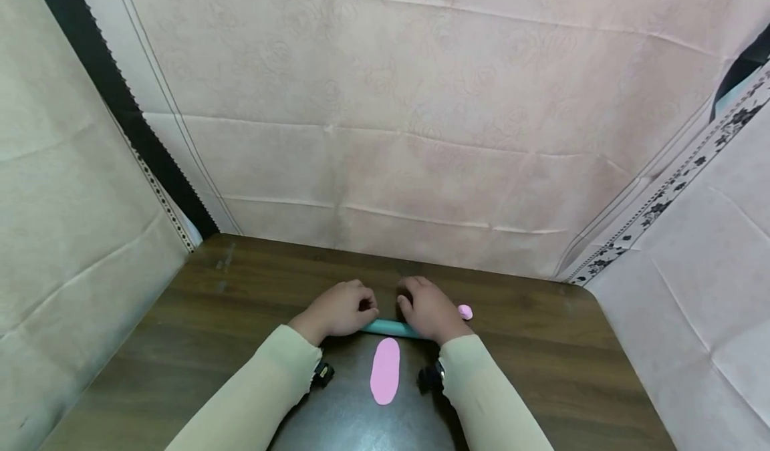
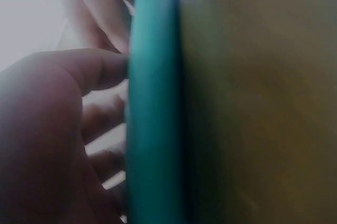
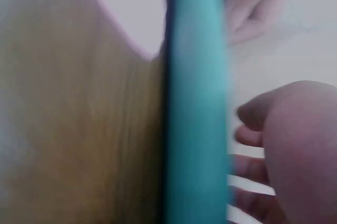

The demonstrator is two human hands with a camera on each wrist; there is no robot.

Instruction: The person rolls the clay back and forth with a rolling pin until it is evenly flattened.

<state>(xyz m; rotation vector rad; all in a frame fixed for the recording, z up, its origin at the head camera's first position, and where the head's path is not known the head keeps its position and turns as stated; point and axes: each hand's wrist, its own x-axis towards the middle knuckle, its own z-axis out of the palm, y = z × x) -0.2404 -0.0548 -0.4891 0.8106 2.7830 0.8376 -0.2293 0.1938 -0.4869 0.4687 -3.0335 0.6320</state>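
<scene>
A teal rolling pin (image 1: 394,329) lies crosswise in front of me, its two ends hidden by the hands. Near its left end, my left hand (image 1: 339,309) rests over it with loosely bent fingers; in the left wrist view the thumb tip appears at the pin's edge. My right hand (image 1: 432,309) is over the other end, its loosely bent fingers beyond the pin; the right wrist view shows the thumb apart from it. On the near side of the pin is a flat, elongated pink piece (image 1: 385,372), like rolled-out clay. Both wrist views are blurred.
A small pink lump (image 1: 465,312) sits on the wooden table (image 1: 529,344), just right of my right hand. Pale cloth (image 1: 391,103) hangs behind the table, with more cloth on both sides. A black wrist device (image 1: 323,374) is on the left wrist.
</scene>
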